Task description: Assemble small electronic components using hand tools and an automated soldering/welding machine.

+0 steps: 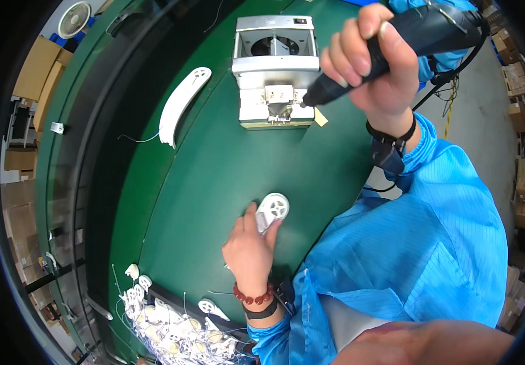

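White plastic casing with a round, spoked end was held on or just above the green work mat, on the wearer's side of the silver screw feeder and well apart from it. The left hand had hold of it, thumb on one side and fingertips on the other, parted only by the casing's width; this pinch appeared to steady the piece while leaving its spoked end uncovered. The right hand was wrapped around a black electric screwdriver, with no visible gap between fingers and barrel. Its tip pointed down and leftward at the right front of the feeder, presumably because screws were presented near there; whether tip and metal touched could not be told. A yellow slip lay just beside the feeder's right front corner. One curved white shell rested apart, left of the feeder. A heap of white parts and wires lay to the feeder's near left, well apart from it, a position judged handy for the left hand.
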Demonstrator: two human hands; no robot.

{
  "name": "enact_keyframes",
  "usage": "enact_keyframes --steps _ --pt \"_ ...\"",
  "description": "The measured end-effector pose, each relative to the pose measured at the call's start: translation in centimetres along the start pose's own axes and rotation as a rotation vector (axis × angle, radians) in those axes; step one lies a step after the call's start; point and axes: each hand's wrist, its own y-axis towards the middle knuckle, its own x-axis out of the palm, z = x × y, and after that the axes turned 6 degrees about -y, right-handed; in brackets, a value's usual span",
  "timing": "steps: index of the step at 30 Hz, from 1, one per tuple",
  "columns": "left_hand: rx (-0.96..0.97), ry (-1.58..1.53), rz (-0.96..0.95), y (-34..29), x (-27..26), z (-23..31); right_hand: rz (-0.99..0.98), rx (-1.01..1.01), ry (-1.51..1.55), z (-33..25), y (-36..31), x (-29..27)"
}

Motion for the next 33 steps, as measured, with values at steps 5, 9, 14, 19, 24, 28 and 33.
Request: enact_keyframes --steps 5,9,14,19,24,28,33 --pt "0.124 -0.045 0.014 0.8 1.2 0.9 0.156 0.110 -0.098 1.9 0.4 1.3" --pt "0.132 -0.089 0.032 0.7 1.2 0.4 0.116 0.164 -0.150 3.3 -0.1 2.1" --pt "0.134 -0.083 0.035 0.3 1.2 0.1 0.104 0.213 -0.229 4.2 -0.6 2.7" --pt "0.139 -0.086 0.042 0.5 1.0 0.0 0.085 0.207 -0.289 4.7 -0.5 2.9" --pt "0.137 -0.104 0.039 0.8 0.9 -0.2 0.062 0.200 -0.326 5.2 -0.4 2.7" --pt "0.103 -0.118 0.012 1.1 0.6 0.0 0.025 0.163 -0.290 5.6 -0.1 2.6" --pt "0.064 -0.094 -0.043 0.6 -0.1 -0.2 0.015 0.144 -0.286 5.5 0.3 3.8"
